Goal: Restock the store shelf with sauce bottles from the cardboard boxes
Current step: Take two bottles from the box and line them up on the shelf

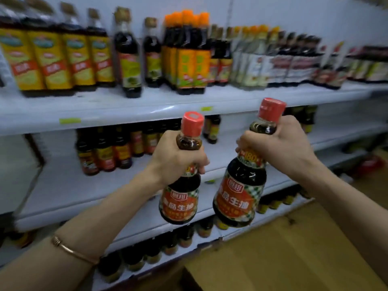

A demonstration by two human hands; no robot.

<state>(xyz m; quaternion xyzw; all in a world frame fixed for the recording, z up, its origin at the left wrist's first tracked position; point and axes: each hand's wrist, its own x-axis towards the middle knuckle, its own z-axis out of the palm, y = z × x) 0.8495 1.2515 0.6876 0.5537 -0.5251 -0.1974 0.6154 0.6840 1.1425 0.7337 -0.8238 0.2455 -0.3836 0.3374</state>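
- The left hand (175,158) has its grip clamped round the neck of a sauce bottle (180,198), fingers curled just under the red cap.
- The right hand (279,143) is clamped the same way on the neck of a second sauce bottle (239,194), which tilts with its cap leaning to the right.
- Both bottles are dark, with red-orange labels, and hang side by side in the air, close together but apart, in front of the middle shelf (63,185).
- A thin bracelet (69,249) sits on the left forearm.
- On the middle shelf a cluster of small dark bottles (105,150) stands toward the back at its left part; the front part there is bare white board.
- The top shelf (126,108) carries a row of yellow-labelled bottles (56,59) at its left end and orange-capped bottles (186,53) near the middle.
- A lower shelf (147,248) holds a row of small bottles along its front edge.
- At bottom right lies a brown surface, possibly a cardboard box (283,259); the blur makes it hard to tell.
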